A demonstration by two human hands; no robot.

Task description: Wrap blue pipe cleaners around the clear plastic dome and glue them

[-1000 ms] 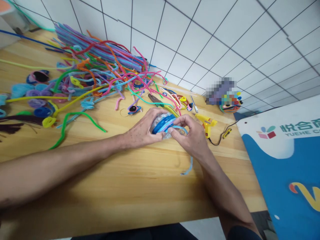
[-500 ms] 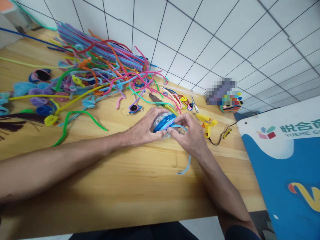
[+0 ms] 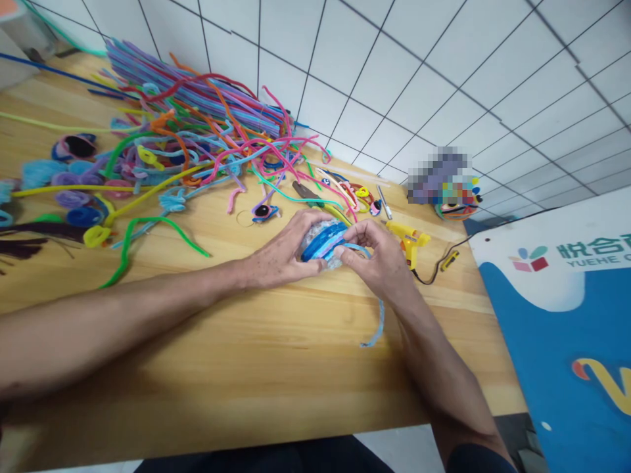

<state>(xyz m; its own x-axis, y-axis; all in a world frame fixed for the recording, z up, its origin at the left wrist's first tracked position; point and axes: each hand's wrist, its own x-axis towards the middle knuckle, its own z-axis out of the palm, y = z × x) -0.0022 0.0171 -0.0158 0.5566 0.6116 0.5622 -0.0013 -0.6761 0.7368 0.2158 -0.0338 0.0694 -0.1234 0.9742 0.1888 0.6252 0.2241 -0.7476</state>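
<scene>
My left hand is closed round a small round ball wrapped in blue and light blue fuzzy wire, held just above the wooden table. My right hand pinches a light blue fuzzy wire against the ball's right side. The wire's loose tail hangs down past my right wrist to the table.
A big heap of coloured fuzzy wires covers the far left of the table, with coiled pieces beside it. A yellow glue gun with its cord lies right of my hands. A blue and white board stands at the right.
My right hand's fingers have shifted on the ball, and the wire's hanging tail has swung slightly right and lower. My left hand keeps its hold.
</scene>
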